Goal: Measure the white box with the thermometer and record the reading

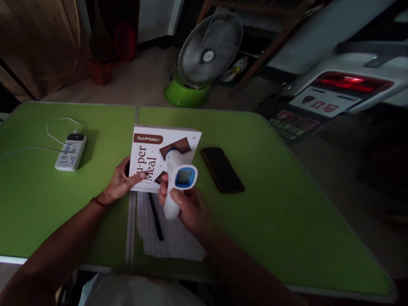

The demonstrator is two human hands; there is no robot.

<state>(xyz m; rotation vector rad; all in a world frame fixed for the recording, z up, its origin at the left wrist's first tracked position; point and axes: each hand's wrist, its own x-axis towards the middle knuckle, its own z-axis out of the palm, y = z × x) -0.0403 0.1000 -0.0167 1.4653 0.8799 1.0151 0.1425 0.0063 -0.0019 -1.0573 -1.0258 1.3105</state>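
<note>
My right hand (186, 206) grips a white infrared thermometer (176, 176) with a blue-lit screen, its nose pointing at a white and brown "NutriMotion Super Meal" box (165, 146). My left hand (123, 180) holds the box's left edge, thumb on its front, tilting it up off the green table (270, 204). Under my right hand lies a white cloth (149, 229) with a black pen (156, 216) on it.
A black phone (222, 169) lies face down right of the box. A white power bank (70, 151) with a white cable sits at the left. Beyond the table stand a fan (208, 49) on a green base and a white scooter (344, 85).
</note>
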